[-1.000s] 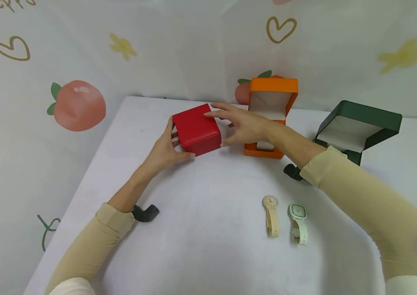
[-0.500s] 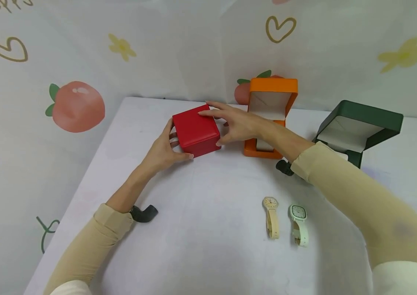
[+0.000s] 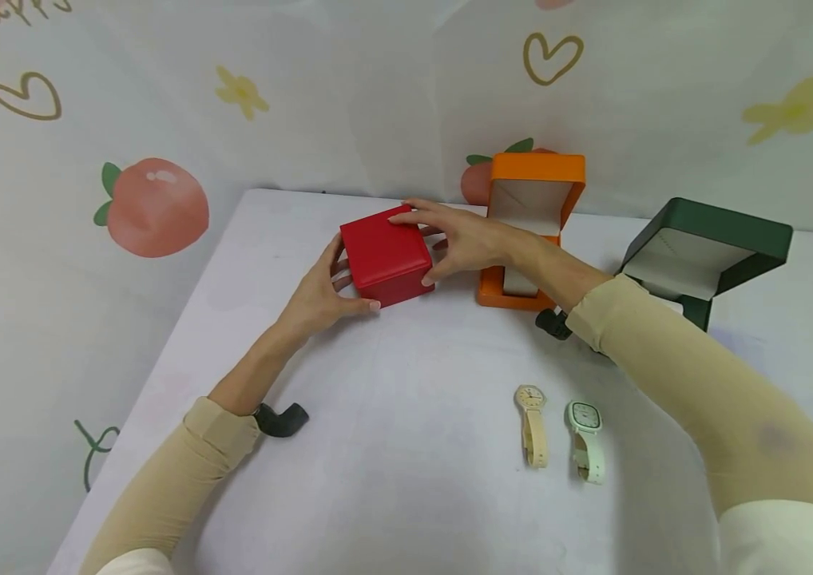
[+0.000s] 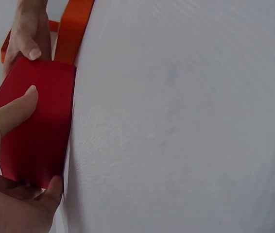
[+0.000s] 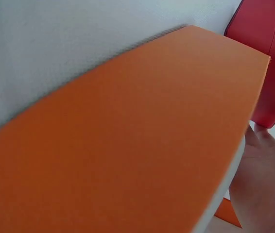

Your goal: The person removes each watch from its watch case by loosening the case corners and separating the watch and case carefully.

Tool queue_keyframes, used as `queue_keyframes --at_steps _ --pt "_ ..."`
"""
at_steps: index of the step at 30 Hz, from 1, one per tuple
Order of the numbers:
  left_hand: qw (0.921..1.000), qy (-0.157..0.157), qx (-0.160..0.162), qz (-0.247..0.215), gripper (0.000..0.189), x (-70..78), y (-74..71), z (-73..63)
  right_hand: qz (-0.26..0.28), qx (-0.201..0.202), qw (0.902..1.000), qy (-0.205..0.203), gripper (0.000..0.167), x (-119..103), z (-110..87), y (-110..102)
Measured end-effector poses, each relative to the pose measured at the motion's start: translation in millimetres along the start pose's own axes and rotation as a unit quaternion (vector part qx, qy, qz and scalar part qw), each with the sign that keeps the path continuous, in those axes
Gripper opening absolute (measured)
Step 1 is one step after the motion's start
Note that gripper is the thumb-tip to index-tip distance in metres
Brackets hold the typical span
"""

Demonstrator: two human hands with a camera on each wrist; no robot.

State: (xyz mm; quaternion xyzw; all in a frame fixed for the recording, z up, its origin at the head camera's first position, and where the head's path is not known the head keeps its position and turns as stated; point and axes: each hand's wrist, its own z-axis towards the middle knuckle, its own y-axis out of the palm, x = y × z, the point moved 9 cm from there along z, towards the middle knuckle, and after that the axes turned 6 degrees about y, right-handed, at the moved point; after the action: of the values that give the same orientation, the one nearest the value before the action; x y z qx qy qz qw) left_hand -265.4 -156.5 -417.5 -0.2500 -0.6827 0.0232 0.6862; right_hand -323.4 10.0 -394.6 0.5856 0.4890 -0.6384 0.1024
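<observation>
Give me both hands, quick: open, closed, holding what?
Left hand: holding the red box by its left side.
Right hand: holding the red box's right side.

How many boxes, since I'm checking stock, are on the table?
3: the red box between the left hand and right hand, the orange box right of it, the green box farthest right.

Head: high above, facing forward and down, farthest off.
Left wrist: close, red box (image 4: 42, 138) at left.
Right wrist: closest, orange box (image 5: 128, 131) filling centre.
Shared: both boxes.
</observation>
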Motion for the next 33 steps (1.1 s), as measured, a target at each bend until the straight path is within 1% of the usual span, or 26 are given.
queue_keyframes --at_steps 1,3,6,11,16,19,22,27,33 --pt "1.0000 0.000 -0.001 -0.003 0.112 -0.4 0.1 -0.4 0.005 0.000 1.0000 0.002 0.089 0 0.2 0" --pt "1.0000 0.006 0.001 -0.003 0.111 -8.0 -0.9 0.8 0.011 0.001 0.9999 0.002 0.088 0 0.6 0" --pt "0.9999 -0.005 0.008 -0.013 0.107 -10.2 -0.8 -2.0 0.015 0.003 0.9999 0.004 0.088 1 0.9 0" --pt "0.9985 -0.026 0.032 -0.035 0.102 -14.0 -1.9 -6.4 0.025 0.007 0.9997 0.002 0.087 2 1.2 0" --pt "0.9968 -0.028 0.060 -0.045 0.097 -14.7 -3.7 -10.0 0.022 0.014 0.9997 0.004 0.086 3 0.8 -1" --pt "0.9959 -0.025 0.072 -0.049 0.093 -14.2 -4.9 -11.8 0.019 0.016 0.9997 0.008 0.086 4 1.0 -1" --pt "0.9962 -0.020 0.073 -0.044 0.091 -12.6 -5.7 -12.9 0.018 0.021 0.9995 0.014 0.086 4 1.6 -1" --pt "0.9961 -0.011 0.072 -0.049 0.089 -9.9 -4.0 -12.3 0.025 0.027 0.9989 0.029 0.085 8 0.2 -3" --pt "0.9948 -0.014 0.078 -0.064 0.087 -11.8 -4.3 -12.0 0.033 0.021 0.9978 0.054 0.083 10 1.3 -4"
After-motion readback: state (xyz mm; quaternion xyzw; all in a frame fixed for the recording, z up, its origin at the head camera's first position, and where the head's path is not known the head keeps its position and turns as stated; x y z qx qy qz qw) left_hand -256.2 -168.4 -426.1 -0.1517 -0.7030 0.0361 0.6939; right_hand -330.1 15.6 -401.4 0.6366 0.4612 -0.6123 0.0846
